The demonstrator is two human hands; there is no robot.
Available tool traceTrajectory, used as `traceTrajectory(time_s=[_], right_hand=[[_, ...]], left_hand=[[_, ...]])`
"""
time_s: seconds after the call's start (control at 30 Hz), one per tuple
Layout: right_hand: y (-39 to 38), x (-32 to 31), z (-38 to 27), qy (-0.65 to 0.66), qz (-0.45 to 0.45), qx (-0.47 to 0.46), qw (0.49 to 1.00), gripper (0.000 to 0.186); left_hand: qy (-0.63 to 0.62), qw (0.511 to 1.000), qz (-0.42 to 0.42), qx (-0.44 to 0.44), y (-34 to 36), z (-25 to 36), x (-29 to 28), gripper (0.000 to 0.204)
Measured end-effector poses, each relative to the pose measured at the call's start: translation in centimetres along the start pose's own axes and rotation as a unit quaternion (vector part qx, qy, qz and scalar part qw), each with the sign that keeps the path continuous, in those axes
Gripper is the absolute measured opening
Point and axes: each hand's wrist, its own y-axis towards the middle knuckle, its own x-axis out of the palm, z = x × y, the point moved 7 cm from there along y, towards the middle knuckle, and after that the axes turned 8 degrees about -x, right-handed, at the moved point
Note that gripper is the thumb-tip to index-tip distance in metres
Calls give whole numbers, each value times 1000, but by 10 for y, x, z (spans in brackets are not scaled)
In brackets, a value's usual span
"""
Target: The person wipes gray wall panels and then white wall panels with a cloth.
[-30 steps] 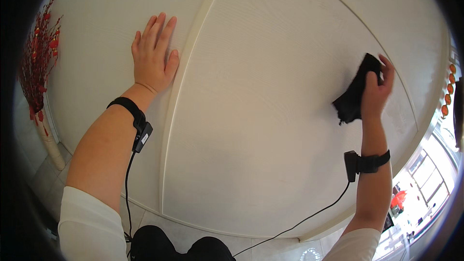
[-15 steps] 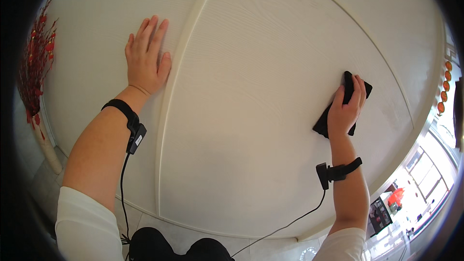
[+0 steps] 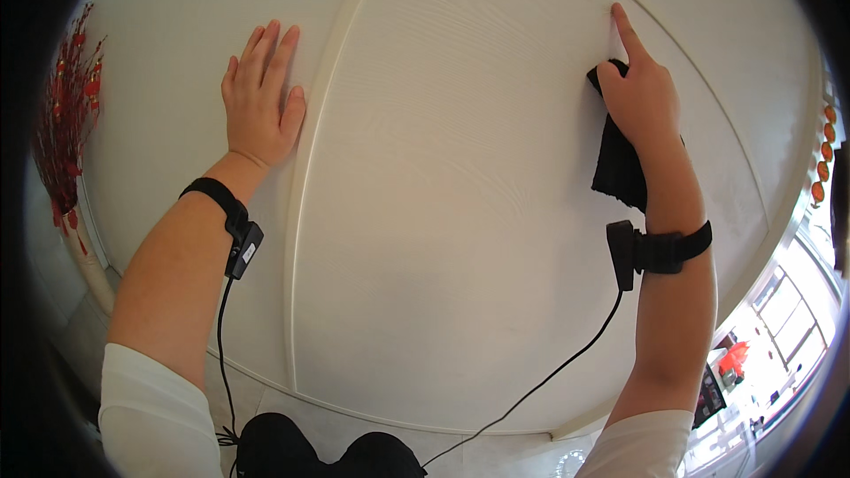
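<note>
My left hand [image 3: 261, 115] lies flat, fingers stretched upward, on a white surface just left of a raised vertical strip [image 3: 305, 168]. Right of that strip is a white wood-grained panel [image 3: 443, 212]. Against its upper right part, my right hand [image 3: 645, 102] grips a black cloth [image 3: 622, 164]. The index finger points up along the panel; the thumb lies over the top of the cloth. The other fingers are mostly hidden behind the hand. The cloth hangs down beside the wrist.
Each wrist carries a black strapped device, the left one [image 3: 243, 243] and the right one [image 3: 651, 252], with a thin cable [image 3: 567, 361] trailing down. Red decorative branches [image 3: 66, 115] stand in a tall vase at the left. Pale floor tiles [image 3: 354, 425] show below; a bright window [image 3: 792, 310] is at the right.
My right hand has moved upward on the panel with the black cloth, and its index finger now sticks out upward. My left hand stays flat, shifted slightly in the view.
</note>
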Motion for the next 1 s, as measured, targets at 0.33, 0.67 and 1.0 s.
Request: traceTrajectory(time_s=[0.33, 0.67, 1.0], right_hand=[[-19, 8, -5, -68, -31, -47, 996, 73], [-46, 0, 37, 223, 135, -60, 963, 47], [3, 0, -2, 27, -23, -14, 999, 74]], left_hand=[[-2, 1000, 5, 2, 0, 2, 2, 65], [-3, 1000, -14, -6, -2, 2, 2, 68], [2, 1000, -9, -7, -3, -1, -3, 68]])
